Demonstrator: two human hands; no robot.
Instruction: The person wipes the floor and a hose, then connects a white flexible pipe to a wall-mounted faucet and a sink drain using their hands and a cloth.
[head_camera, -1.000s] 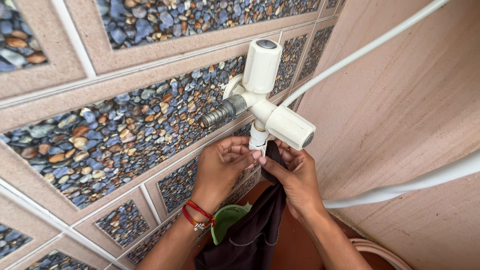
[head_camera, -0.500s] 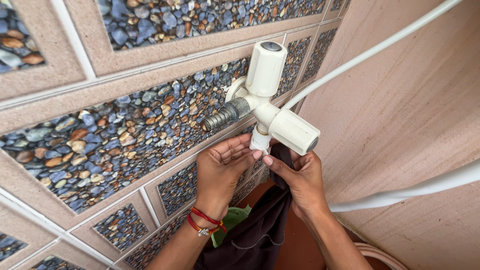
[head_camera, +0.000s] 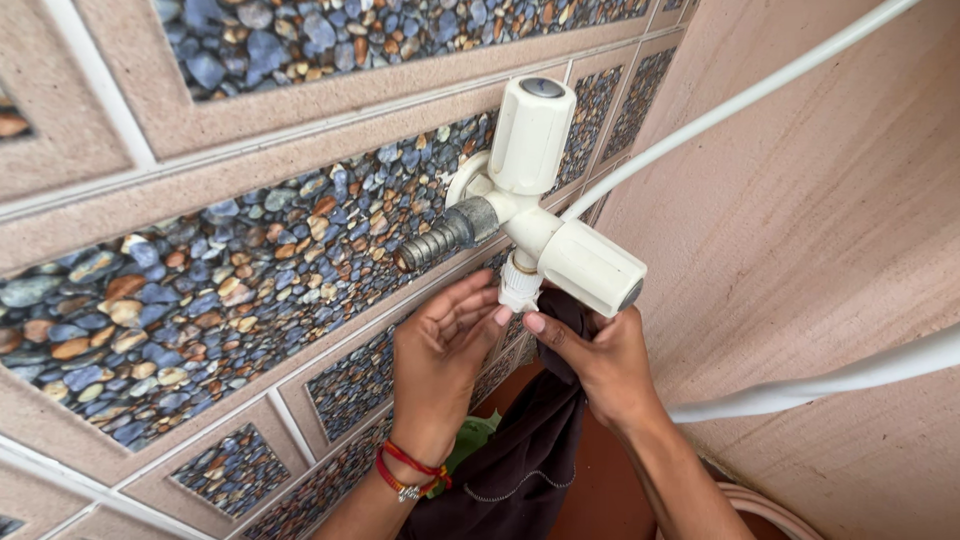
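White plastic tap (head_camera: 535, 215) with a grey, ribbed spout (head_camera: 440, 238) and grey knob caps. Wall tiles (head_camera: 230, 280): beige frames around panels of blue, grey and orange pebble print (white grout between). Side wall (head_camera: 800, 240): plain pinkish beige, crossed by white hoses (head_camera: 740, 100). Cloth (head_camera: 520, 460): dark brown, possibly black. Wrist thread (head_camera: 410, 470): red. Green item (head_camera: 468, 440) below, partly hidden.

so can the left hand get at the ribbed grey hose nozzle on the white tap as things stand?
Probably yes. The left hand sits just below the ribbed grey hose nozzle of the white plastic tap, with nothing between them; the dark cloth hangs lower.
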